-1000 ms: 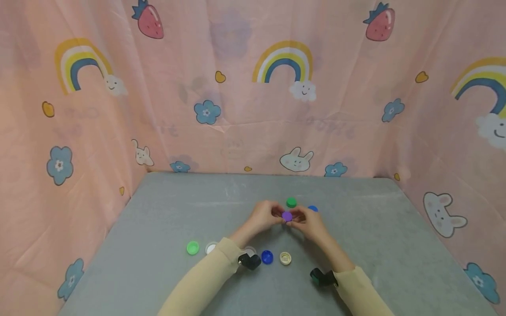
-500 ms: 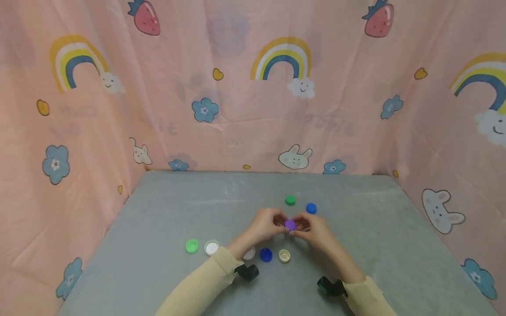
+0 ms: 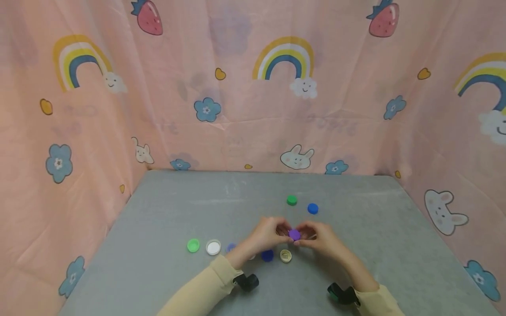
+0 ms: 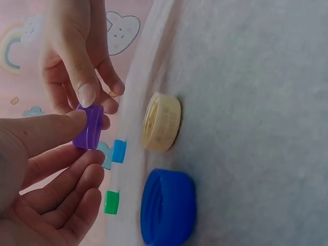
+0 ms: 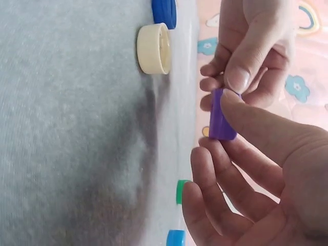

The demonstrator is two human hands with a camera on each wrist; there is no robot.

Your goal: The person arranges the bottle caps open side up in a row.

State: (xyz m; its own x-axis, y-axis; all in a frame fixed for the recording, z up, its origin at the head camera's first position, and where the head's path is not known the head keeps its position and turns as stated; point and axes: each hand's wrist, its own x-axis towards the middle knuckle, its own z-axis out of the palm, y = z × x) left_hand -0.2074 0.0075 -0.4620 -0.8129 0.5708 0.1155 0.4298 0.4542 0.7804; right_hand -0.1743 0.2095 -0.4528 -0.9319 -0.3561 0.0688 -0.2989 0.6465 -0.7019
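A purple bottle cap [image 3: 294, 235] is held above the table between both hands. My left hand [image 3: 269, 233] pinches its left side, with thumb and fingers on the rim in the left wrist view, where the purple cap [image 4: 90, 128] stands on edge. From the right, my right hand [image 3: 321, 238] pinches the same cap [image 5: 223, 115] with its thumb and fingers. Just below the hands lie a beige cap [image 3: 286, 256] and a dark blue cap [image 3: 267, 255], both hollow side up. The left forearm partly hides a periwinkle cap [image 3: 231, 248] and another pale one.
A light green cap [image 3: 193, 245] and a white cap [image 3: 213, 247] lie to the left on the grey table [image 3: 158, 281]. Farther back are a green cap [image 3: 291, 200] and a blue cap [image 3: 312, 208]. Pink printed curtain [image 3: 245, 131] surrounds the table.
Both hands have moved the purple cap toward the person and slightly right. The blue cap at the back, partly covered before, now shows fully; the other caps stay where they were.
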